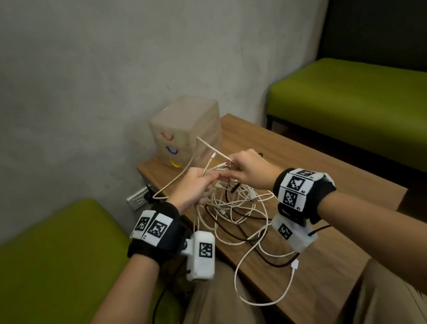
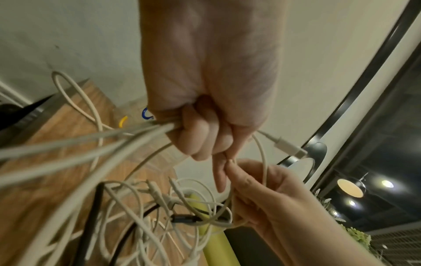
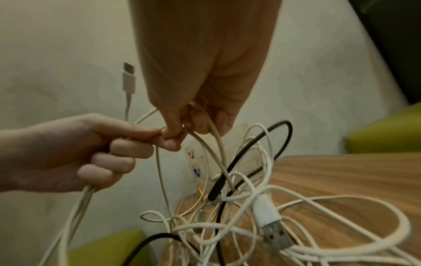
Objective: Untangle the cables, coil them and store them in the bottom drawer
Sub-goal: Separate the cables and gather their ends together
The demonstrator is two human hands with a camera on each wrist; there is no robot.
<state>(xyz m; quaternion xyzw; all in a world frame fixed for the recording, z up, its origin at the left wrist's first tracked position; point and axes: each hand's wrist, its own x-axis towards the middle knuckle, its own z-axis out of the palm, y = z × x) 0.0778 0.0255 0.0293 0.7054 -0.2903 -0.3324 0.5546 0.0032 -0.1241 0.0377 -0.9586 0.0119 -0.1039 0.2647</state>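
Left hand [image 1: 193, 189] clenched around several white strands. Right hand [image 1: 251, 174] pinched one strand beside the left fingertips [image 2: 222, 181]. The tangled cables [image 1: 239, 211] hung from both hands onto the table [image 1: 321, 172], near the drawers [image 1: 186, 132].

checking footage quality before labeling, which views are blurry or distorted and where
Head view: mostly sharp, wide-angle bending at the edges, slight blur on the translucent plastic drawer box. Left wrist view: motion streaks on the white cable strands in the left hand. Right wrist view: soft overall, dim warm cast.
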